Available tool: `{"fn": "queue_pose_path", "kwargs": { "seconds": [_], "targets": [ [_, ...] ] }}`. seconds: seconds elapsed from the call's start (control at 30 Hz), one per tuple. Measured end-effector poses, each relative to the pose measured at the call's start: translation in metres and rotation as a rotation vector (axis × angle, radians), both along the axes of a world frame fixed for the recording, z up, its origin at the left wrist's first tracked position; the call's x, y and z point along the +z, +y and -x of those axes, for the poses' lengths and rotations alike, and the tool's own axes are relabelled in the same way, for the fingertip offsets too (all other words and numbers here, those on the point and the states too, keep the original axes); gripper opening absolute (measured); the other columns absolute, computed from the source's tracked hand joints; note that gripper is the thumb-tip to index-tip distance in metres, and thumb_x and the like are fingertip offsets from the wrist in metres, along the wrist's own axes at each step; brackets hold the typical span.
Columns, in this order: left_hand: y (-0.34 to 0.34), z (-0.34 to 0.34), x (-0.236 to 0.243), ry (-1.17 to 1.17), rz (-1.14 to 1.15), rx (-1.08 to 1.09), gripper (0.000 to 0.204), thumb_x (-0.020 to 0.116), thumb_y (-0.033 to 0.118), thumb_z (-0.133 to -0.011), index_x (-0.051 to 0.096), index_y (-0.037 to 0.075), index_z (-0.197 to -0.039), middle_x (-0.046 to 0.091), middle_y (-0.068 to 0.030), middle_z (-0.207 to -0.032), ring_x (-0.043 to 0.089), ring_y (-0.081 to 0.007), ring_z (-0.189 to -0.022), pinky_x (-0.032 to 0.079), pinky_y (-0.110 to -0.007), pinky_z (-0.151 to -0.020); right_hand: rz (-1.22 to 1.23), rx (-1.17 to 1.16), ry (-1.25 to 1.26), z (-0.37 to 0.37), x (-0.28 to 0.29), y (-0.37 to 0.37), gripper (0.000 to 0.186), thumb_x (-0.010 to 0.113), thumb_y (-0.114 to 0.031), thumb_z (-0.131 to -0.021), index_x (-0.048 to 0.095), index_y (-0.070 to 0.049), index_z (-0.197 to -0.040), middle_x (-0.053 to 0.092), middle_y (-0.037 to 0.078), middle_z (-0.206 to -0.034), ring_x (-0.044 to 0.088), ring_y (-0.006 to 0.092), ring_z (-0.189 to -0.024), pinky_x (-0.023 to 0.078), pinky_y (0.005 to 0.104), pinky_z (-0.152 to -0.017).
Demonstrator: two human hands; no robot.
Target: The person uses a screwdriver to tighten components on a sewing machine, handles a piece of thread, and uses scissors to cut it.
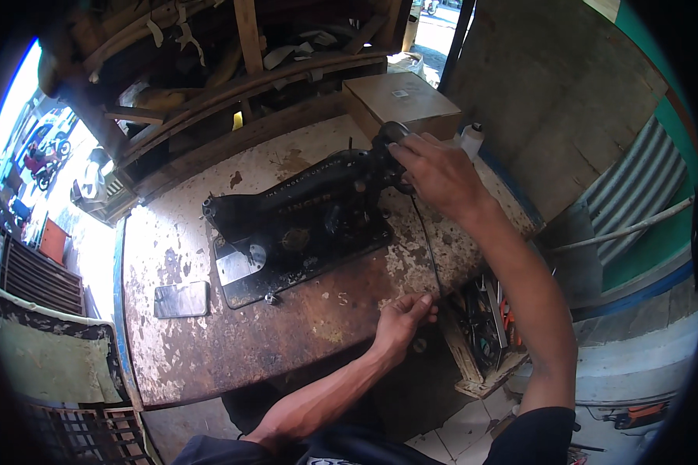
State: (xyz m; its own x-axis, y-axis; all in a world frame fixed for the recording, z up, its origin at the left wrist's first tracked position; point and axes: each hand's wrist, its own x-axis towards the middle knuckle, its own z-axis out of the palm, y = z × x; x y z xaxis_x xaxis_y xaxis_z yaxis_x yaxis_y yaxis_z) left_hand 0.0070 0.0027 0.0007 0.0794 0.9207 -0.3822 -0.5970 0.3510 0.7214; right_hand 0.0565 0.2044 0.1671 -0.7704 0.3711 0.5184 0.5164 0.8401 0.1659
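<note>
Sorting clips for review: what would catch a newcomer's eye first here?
The black sewing machine would probably stand out first, mid-table on the worn, peeling tabletop. Next comes the right hand at its handwheel, then the left hand beside a dark cord near the front edge.

The sewing machine (298, 186) looks glossy metal, the tabletop (287, 341) rough, flaking wood, the box (415, 102) matt cardboard.

A workshop, seemingly: sewing machine (306, 194), worn table (248, 349), drawer (462, 356) of tools (509, 322).
</note>
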Motion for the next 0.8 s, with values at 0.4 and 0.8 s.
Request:
{"fn": "queue_pose_path", "kwargs": {
  "seconds": [0.4,0.8],
  "targets": [
    [-0.0006,-0.0006,0.0010,0.020,-0.005,0.010,0.026,0.068,0.023,-0.103,0.072,-0.001,-0.113,0.073,-0.0049,-0.093,0.067,-0.0122,-0.082,0.054,-0.028,-0.083,-0.073,0.073,0.099,0.0015,-0.0039,0.0027,0.015,0.063,-0.005,-0.085,0.068,-0.005,-0.099,0.064,0.009,-0.095,0.069,0.0289,-0.089,0.059,0.0413,-0.073],
    [-0.0002,0.0008,-0.0019,0.016,0.006,0.020,0.027,0.068,0.023,-0.103,0.072,-0.001,-0.114,0.073,-0.0049,-0.094,0.067,-0.0121,-0.083,0.054,-0.027,-0.084,0.036,0.013,0.019,0.0023,-0.0010,0.0008,0.045,0.079,-0.006,-0.077,0.069,-0.006,-0.121,0.067,0.008,-0.107,0.070,0.0316,-0.098,0.058,0.0423,-0.081]
  ]
}}
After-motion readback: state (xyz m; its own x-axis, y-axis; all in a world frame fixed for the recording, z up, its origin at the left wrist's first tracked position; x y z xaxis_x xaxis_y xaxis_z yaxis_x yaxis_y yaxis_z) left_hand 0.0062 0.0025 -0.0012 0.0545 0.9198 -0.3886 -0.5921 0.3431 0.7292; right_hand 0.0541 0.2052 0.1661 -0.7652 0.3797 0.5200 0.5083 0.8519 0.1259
